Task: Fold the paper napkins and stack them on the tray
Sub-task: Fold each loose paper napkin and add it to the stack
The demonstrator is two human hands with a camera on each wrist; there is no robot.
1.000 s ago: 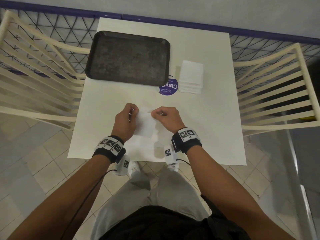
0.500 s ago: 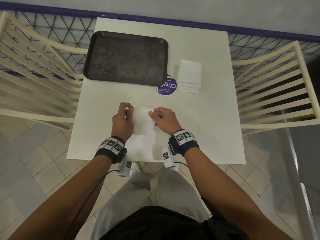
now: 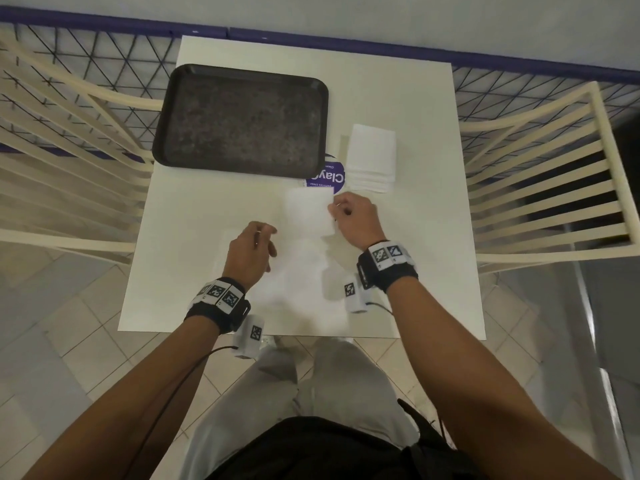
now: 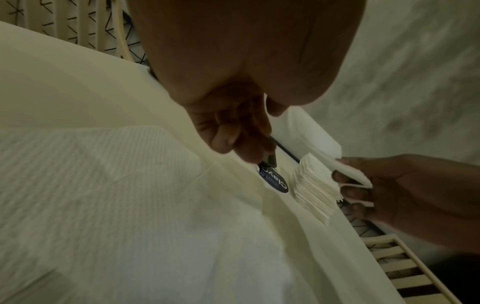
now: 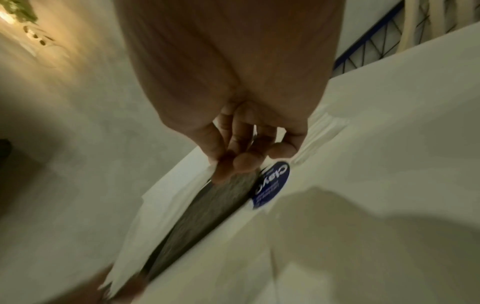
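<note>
A dark, empty tray (image 3: 242, 119) (image 5: 207, 205) lies at the table's far left. Right of it stands a stack of white napkins (image 3: 372, 150) (image 4: 314, 185). My right hand (image 3: 341, 211) (image 4: 348, 185) (image 5: 233, 162) pinches the right edge of a folded napkin (image 3: 306, 211) (image 4: 322, 139) (image 5: 166, 197), held just above the table near the tray's front right corner. My left hand (image 3: 259, 237) (image 4: 233, 142) hangs over the table's middle, fingers loosely curled and holding nothing. A flat, unfolded napkin (image 3: 298, 282) (image 4: 116, 185) lies on the table beneath it.
A round purple sticker (image 3: 327, 176) (image 5: 272, 185) is on the white table (image 3: 415, 271) between tray and stack. Cream slatted chairs (image 3: 540, 188) (image 3: 69, 174) stand on both sides. A blue-railed fence (image 3: 104, 53) and a wall lie behind.
My right hand has carried the folded napkin forward and right, toward the tray's near corner. The left hand has let go of it and stayed back over the table's middle.
</note>
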